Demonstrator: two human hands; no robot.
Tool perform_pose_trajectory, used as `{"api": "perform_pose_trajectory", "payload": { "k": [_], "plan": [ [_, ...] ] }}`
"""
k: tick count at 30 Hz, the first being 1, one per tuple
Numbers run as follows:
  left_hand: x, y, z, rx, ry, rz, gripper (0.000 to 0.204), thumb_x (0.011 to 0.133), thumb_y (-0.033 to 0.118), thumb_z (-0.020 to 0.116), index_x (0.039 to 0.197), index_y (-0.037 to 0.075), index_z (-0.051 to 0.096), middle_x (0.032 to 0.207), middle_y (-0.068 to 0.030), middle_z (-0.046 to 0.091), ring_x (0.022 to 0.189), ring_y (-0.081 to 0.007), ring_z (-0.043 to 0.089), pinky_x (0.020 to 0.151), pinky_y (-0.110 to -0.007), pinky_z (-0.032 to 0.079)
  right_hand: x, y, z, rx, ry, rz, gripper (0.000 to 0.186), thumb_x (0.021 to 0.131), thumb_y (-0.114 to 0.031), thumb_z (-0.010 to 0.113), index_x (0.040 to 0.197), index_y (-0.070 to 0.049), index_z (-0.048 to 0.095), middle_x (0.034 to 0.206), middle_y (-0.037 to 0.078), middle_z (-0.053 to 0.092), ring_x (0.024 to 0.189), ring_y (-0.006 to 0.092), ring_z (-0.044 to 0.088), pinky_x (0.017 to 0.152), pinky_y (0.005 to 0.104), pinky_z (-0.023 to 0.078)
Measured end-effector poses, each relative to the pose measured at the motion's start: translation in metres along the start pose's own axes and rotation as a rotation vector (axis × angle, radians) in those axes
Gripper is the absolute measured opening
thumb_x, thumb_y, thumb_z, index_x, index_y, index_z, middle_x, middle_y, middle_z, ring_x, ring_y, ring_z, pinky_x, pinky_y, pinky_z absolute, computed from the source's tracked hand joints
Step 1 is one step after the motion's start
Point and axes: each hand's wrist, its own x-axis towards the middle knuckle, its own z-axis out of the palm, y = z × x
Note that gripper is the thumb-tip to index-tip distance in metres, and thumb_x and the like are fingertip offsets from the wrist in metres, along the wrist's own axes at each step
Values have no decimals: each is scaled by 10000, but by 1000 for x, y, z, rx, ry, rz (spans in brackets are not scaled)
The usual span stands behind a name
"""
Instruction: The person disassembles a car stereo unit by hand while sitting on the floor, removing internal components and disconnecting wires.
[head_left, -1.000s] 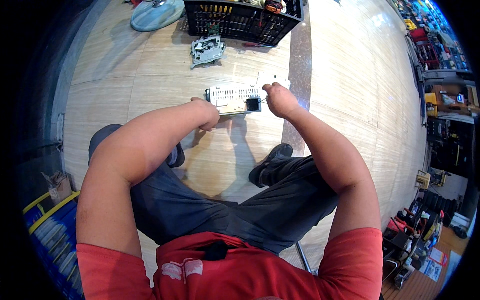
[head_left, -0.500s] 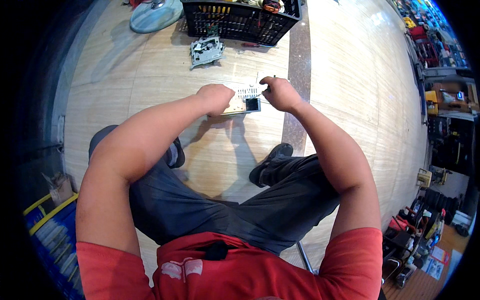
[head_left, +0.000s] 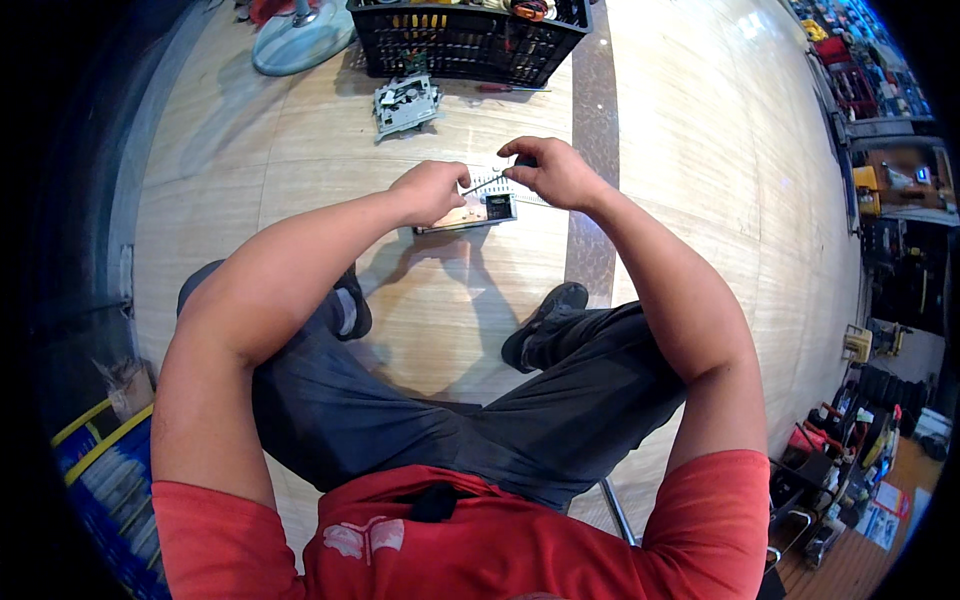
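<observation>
On the floor before me lies a box-shaped metal electronic unit point(head_left: 466, 215), with a slotted plate along its far side and a dark square opening at its right end. My left hand point(head_left: 432, 192) is over the unit's left part, fingers curled and thumb near the forefinger; what they grip is hidden. Above the right end, my right hand point(head_left: 560, 172) is closed on a screwdriver point(head_left: 486, 185) with a dark handle. Its thin shaft slants down leftward to beside my left fingertips; I cannot tell what its tip touches.
Beyond the unit lies a silvery metal mechanism point(head_left: 407, 106). Behind it stands a black plastic crate point(head_left: 465, 48) of tools and cables, with another screwdriver point(head_left: 510, 88) on the floor in front. A round stand base point(head_left: 300, 45) is at far left; cluttered shelves point(head_left: 850, 80) line the right.
My right hand has shifted left and up, its screwdriver now slanting toward my left hand. My left fingers have loosened from a tighter curl. The view has shifted slightly.
</observation>
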Motion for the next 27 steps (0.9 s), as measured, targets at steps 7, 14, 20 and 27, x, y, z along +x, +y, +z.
{"api": "perform_pose_trajectory", "payload": {
  "k": [7,14,20,27],
  "plan": [
    [1,-2,0,-11,22,62,195,836,155,675,985,33,645,891,-143,686,848,-281,665,760,-393,516,-2,3,0,30,-4,23,300,895,-132,654,1165,-4,637,808,97,659,736,149,587,711,311,493],
    [0,-4,2,-39,37,98,181,838,144,686,979,39,644,881,-141,686,838,-273,664,761,-381,513,-4,2,2,34,1,34,304,904,-142,651,1167,11,634,818,107,669,736,153,595,708,312,496],
    [0,0,0,-34,50,109,156,851,139,663,960,33,629,878,-157,676,842,-300,656,763,-394,508,-7,2,0,-9,-6,34,302,906,-155,652,1167,-5,639,857,136,687,769,186,630,729,325,507],
    [3,5,-10,5,105,89,161,895,182,601,980,51,642,959,-177,677,925,-350,637,809,-429,501,-16,-1,3,-460,-203,46,218,861,-74,520,1015,-19,665,999,241,679,993,385,638,883,455,491]
  ]
}}
